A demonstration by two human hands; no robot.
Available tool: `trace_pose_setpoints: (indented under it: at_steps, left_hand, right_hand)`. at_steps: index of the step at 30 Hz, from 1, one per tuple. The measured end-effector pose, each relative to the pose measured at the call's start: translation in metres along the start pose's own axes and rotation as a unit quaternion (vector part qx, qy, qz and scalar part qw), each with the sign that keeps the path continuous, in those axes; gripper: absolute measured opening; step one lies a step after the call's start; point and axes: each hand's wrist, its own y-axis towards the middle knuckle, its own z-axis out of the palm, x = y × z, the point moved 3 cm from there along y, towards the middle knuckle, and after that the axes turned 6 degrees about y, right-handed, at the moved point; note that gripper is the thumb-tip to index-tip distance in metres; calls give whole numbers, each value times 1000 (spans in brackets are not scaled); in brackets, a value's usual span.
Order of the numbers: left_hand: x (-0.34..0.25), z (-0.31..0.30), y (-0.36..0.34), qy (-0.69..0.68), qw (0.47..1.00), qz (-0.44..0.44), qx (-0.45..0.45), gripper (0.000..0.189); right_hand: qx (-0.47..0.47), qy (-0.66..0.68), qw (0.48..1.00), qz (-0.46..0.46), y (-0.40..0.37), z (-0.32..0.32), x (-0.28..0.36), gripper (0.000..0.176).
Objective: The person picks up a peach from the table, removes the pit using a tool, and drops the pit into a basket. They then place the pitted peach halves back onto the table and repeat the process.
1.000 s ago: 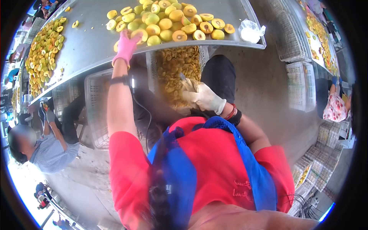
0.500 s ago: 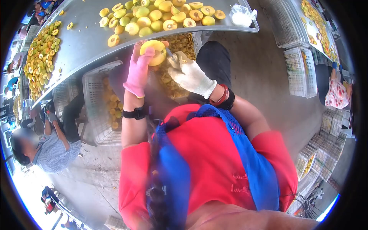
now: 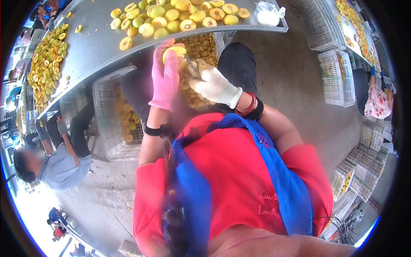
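My left hand [image 3: 164, 83], in a pink glove, is closed round a yellow peach half [image 3: 175, 50] near the table's front edge. My right hand [image 3: 214, 83], in a white glove, grips a small metal tool [image 3: 191, 63] that points toward the fruit; most of the tool is hidden by the fingers. Beneath both hands lies a heap of yellow peach scraps [image 3: 202, 46] in a container between the knees. Cut peaches [image 3: 171, 15] are piled on the metal table [image 3: 96, 43] just beyond, several showing brown centres.
A white plastic crate [image 3: 99, 96] with peaches stands at the left below the table. Another heap of peach halves [image 3: 48, 70] lies on the table's left. A clear plastic bag [image 3: 269, 15] sits at its right corner. A seated co-worker [image 3: 64, 169] is at the left; stacked crates [image 3: 336, 77] stand right.
My left hand has turned and tilted the peach half, which now shows more edge-on. My right hand stays close beside it with the tool.
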Motion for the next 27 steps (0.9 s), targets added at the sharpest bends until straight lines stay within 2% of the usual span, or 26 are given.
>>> trace_pose_setpoints:
  at_steps: [1, 4, 6, 8, 9, 11, 12, 13, 16, 19, 21, 22, 23, 26, 27]
  left_hand:
    - [0, 2, -1, -14, 1000, -2, -2, 44]
    - [-7, 10, -6, -15, 999, 29, -44, 44]
    - [-4, 13, -5, 21, 995, 83, -56, 45]
    - [-2, 17, -6, 37, 991, 112, -62, 45]
    - [-2, 19, -7, 37, 991, 114, -62, 46]
    - [-1, 19, -8, 36, 990, 120, -58, 47]
    - [2, 17, -7, 34, 990, 125, -55, 47]
    - [4, 17, -8, 31, 990, 129, -52, 47]
    - [1, 19, -10, 59, 983, 167, -54, 48]
    - [6, 18, -5, 58, 994, 94, 10, 46]
    - [-8, 19, -4, -85, 996, -24, 2, 47]
    - [-16, 23, -4, -158, 984, -86, -4, 48]
    - [-20, 26, -4, -127, 985, -104, -53, 51]
    - [-16, 28, -6, -76, 990, -56, -104, 52]
    - [-15, 28, -5, -69, 988, -50, -129, 52]
  right_hand:
    - [16, 54, 996, 73, -1, 0, 4, 29]
    - [14, 80, 996, 32, 1, 4, -7, 31]
    - [-36, -61, 987, -142, 3, 8, -11, 31]
    - [-53, -125, 966, -221, 1, 9, -15, 31]
    - [-46, -117, 968, -217, 2, 10, -12, 31]
    - [9, -9, 997, -76, 3, 6, -9, 32]
    - [55, 91, 992, 62, 1, -1, 11, 32]
    - [100, 188, 956, 200, -2, -2, 20, 32]
    - [46, 97, 994, 20, 3, 0, 10, 31]
    - [-6, 4, 998, -67, 7, 4, -16, 31]
    - [21, -138, 978, -154, 3, 6, -38, 35]
    - [32, -146, 979, -139, 1, 8, -38, 37]
    - [43, -155, 979, -123, 0, 10, -38, 40]
    - [47, -113, 991, -43, 0, 12, -27, 43]
    - [68, -42, 997, -23, 1, 10, -22, 41]
